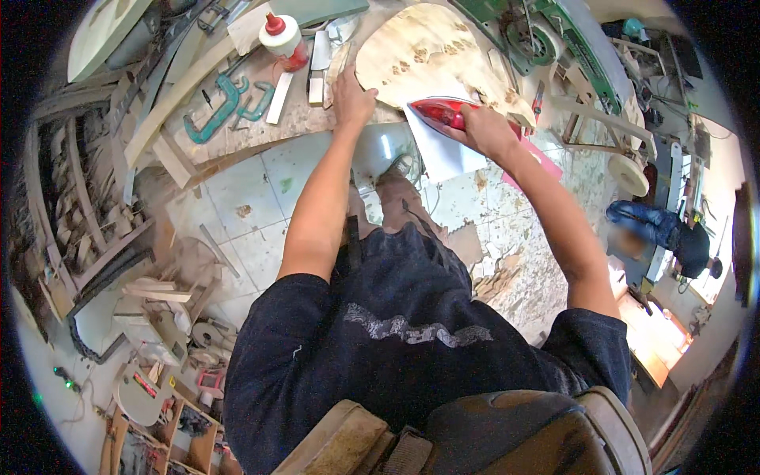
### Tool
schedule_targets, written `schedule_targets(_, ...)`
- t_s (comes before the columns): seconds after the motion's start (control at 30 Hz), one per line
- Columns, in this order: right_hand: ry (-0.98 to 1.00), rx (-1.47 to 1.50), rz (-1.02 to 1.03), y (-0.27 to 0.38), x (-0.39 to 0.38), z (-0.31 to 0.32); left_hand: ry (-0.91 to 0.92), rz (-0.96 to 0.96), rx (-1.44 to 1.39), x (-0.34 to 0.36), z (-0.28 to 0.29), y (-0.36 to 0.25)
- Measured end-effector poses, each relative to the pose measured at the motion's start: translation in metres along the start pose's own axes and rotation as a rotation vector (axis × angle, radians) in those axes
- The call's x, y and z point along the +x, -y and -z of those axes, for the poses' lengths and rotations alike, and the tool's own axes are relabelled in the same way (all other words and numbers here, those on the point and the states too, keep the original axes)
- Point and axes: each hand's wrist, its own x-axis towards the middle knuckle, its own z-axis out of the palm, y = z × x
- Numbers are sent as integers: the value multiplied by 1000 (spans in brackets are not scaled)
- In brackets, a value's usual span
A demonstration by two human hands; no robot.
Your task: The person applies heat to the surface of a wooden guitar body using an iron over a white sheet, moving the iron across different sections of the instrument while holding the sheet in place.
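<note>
A pale wooden panel [427, 47] with dark burl-like markings lies on the workbench at the far middle. At its near right edge my right hand [487, 131] is closed around the handle of a red clothes iron [435, 113]. A white sheet [447, 154] lies partly under the iron and hangs past the bench edge. My left hand [354, 99] touches the panel's left edge, fingers stretched forward and thumb apart. Left of it are small wood pieces [317, 89], and behind them stands a white glue bottle [279, 38] with a red cap.
Green G-clamps [218, 109] lie on the left of the bench. A green machine [546, 43] stands at the far right. Wood offcuts [87, 206] are piled on the left. Another person [673, 233] is at the right, away from the bench. Pink material [541, 165] shows beside my right wrist.
</note>
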Motion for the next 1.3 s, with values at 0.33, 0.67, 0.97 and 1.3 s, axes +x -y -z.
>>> schedule_targets(0.33,104,43,-84,2,1,1,11,-1,-4,0,3,11)
schedule_targets(0.67,142,59,-166,20,-47,-14,59,19,-19,3,2,0)
schedule_targets(0.97,-275,749,-897,52,-185,-4,-136,-195,6,-26,3,-6)
schedule_targets(1.3,-756,1117,-1256,85,-292,-80,388,-823,322,86,-19,-63)
